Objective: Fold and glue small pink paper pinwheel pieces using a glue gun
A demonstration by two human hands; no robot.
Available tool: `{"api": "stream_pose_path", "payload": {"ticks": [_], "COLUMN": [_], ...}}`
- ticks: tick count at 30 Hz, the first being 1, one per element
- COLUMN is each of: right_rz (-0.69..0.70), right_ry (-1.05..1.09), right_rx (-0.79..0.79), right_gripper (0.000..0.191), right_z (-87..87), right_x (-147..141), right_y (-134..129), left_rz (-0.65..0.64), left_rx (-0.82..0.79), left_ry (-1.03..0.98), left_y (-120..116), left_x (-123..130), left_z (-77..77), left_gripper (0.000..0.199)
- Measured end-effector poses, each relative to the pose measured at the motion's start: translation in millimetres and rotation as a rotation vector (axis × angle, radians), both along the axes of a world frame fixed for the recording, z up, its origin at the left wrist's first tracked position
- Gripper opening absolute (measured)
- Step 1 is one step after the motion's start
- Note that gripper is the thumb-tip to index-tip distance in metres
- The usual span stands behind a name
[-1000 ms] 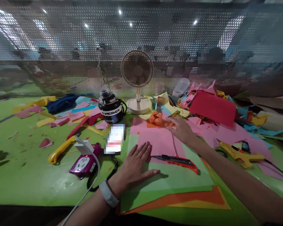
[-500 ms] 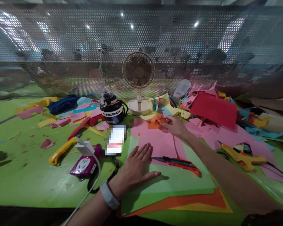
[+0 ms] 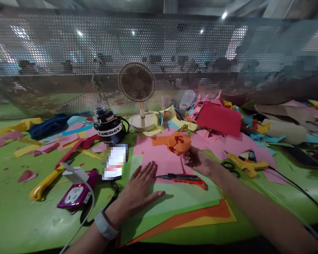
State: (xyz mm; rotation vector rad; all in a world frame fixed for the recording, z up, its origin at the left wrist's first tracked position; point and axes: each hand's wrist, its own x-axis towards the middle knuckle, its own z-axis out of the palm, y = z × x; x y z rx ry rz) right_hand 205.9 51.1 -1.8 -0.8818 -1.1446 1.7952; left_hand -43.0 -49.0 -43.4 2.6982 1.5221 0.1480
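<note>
My left hand (image 3: 140, 188) lies flat with its fingers spread on the stacked pink and green paper (image 3: 190, 197). My right hand (image 3: 197, 159) is closed on an orange folded paper piece (image 3: 178, 143), lifted a little over the pink sheet (image 3: 159, 158). Behind that piece a flat orange scrap (image 3: 159, 140) shows. A red and black utility knife (image 3: 184, 178) rests on the sheets between my hands, its blade pointing toward my left fingers.
A fan (image 3: 141, 121), a black bottle (image 3: 110, 127) and a lit phone (image 3: 115, 162) stand or lie behind. At left are a purple power socket (image 3: 78, 194) and a yellow handle (image 3: 46, 183). A yellow glue gun (image 3: 247, 165), scissors (image 3: 230, 168) and paper scraps (image 3: 218, 118) are at right.
My right hand has raised the orange piece and brought it nearer. The view has turned right, so the tabletop things appear further left. My left hand stays flat on the paper.
</note>
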Motion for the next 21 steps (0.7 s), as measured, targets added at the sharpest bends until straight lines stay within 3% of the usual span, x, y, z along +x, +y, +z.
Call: {"api": "stream_pose_path", "payload": {"ticks": [5, 12, 16, 19, 21], "right_rz": [0.039, -0.006, -0.135, -0.272, -0.302], "right_ry": [0.122, 0.181, 0.190, 0.170, 0.102], "right_rx": [-0.135, -0.221, -0.255, -0.247, -0.148], "right_gripper": [0.037, 0.032, 0.019, 0.035, 0.040], "right_z": [2.6, -3.9, -6.9, -7.5, -7.7], "right_x": [-2.4, -3.9, -4.1, -4.0, -4.2], "right_y": [-6.6, -4.2, -3.4, -2.4, -1.4], "left_rz": [-0.004, -0.016, -0.012, -0.008, -0.011], "left_rx": [0.056, 0.090, 0.072, 0.070, 0.075], "left_ry": [-0.020, -0.030, -0.017, -0.019, -0.022], "left_y": [-0.2, -0.3, -0.3, -0.3, -0.3], "left_x": [-0.9, -1.6, -2.1, -1.9, -1.6], "left_z": [-3.4, -4.2, -4.1, -4.5, -4.4], "left_gripper": [0.090, 0.088, 0.089, 0.090, 0.090]}}
